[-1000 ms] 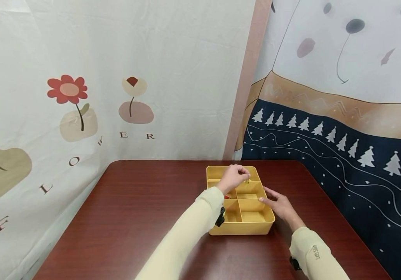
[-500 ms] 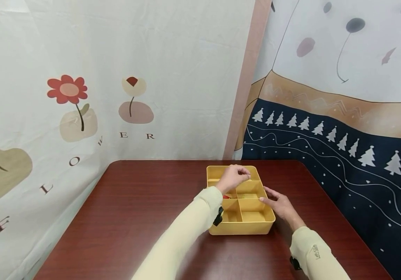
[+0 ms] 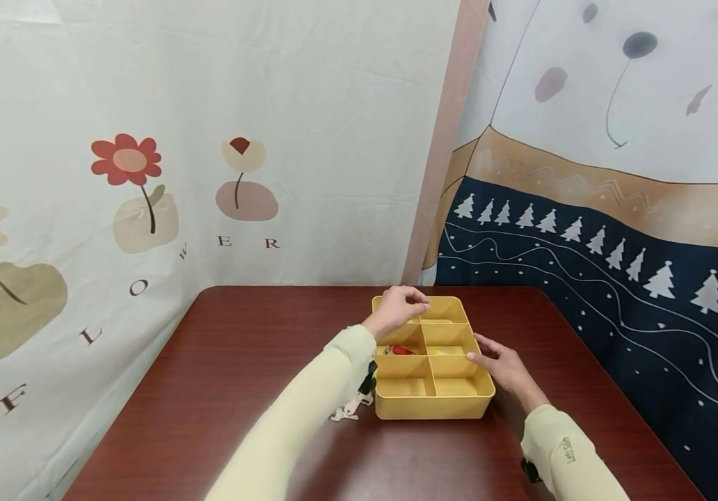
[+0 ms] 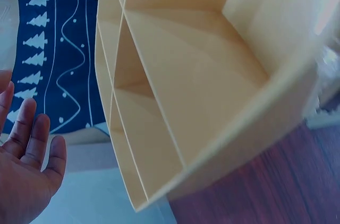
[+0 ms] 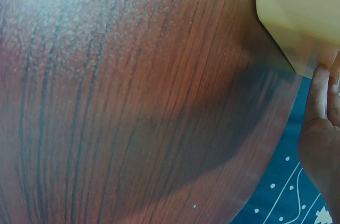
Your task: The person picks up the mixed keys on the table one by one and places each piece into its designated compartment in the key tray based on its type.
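Note:
A yellow divided storage box (image 3: pixel 434 408) stands on the table. My left hand (image 3: pixel 395 309) hovers over its back left part, fingers loosely bent. In the left wrist view, the same hand (image 4: pixel 29 160) has relaxed fingers and nothing visible in them. My right hand (image 3: pixel 503 367) rests against the box's right side, its thumb tip at the rim; in the right wrist view, straight fingers (image 5: pixel 319 94) touch the outer wall. A small red object (image 3: pixel 401 350) with metallic bits lies in the middle left compartment. Something small and yellowish (image 3: pixel 437 352) shows faintly in the middle right compartment.
Small white pieces (image 3: pixel 351 406) lie on the table just left of the box, partly behind the left sleeve; their kind is unclear. The dark red-brown table (image 3: pixel 271 334) meets printed cloths (image 3: pixel 334 174) at the back and right.
My left hand has moved left and lost the small yellowish item dangling from its fingertips a second ago. The red object and white pieces have come into clearer view. My right hand stays put.

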Demonstrator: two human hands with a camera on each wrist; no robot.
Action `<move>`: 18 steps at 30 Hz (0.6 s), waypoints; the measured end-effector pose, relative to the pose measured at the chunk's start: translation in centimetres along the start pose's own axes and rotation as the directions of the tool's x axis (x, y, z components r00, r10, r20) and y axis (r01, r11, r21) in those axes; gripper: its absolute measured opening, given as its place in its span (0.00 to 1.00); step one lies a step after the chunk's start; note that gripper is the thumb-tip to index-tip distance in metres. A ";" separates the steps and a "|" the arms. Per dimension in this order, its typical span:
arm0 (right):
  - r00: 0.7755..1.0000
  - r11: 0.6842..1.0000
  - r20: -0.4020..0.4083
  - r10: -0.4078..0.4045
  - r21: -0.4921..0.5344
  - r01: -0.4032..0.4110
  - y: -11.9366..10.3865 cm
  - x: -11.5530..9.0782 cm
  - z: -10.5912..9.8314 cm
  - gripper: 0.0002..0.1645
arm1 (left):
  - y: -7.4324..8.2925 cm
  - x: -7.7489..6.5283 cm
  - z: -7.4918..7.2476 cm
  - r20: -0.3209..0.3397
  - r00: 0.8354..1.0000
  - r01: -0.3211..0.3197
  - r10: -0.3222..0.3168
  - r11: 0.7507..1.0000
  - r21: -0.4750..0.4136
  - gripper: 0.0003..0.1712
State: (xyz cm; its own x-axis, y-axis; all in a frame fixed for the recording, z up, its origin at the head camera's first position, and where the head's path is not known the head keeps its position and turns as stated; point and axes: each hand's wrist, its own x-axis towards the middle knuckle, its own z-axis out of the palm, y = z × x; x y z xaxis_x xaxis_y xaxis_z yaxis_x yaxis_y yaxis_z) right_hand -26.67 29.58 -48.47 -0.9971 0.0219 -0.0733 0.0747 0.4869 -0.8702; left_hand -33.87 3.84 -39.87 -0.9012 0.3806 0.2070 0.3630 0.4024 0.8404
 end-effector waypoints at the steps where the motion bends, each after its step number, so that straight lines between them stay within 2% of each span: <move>1: 1.000 1.000 0.002 -0.002 -0.001 0.002 0.0 0.0 0.0 0.40 | -0.2 0.0 -0.3 0.000 1.000 0.004 -0.004 1.000 0.003 0.05; 10: 1.000 1.000 0.007 0.013 0.006 -0.013 -0.1 -0.1 -0.1 0.39 | -2.2 -0.7 -2.8 -0.020 0.999 0.030 -0.029 0.999 0.044 0.05; 18: 1.000 1.000 0.016 0.009 0.016 -0.009 -0.3 -0.1 -0.1 0.40 | -4.4 -2.4 -5.4 -0.035 0.999 0.016 -0.012 0.995 0.097 0.05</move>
State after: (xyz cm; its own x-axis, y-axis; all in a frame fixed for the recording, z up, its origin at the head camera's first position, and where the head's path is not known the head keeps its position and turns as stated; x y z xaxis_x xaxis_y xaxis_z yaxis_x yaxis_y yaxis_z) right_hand -26.56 29.52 -48.16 -0.9960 0.0128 -0.0889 0.0844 0.4724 -0.8773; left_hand -34.55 -3.35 -41.40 -0.9133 0.3467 0.2138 0.3701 0.4870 0.7911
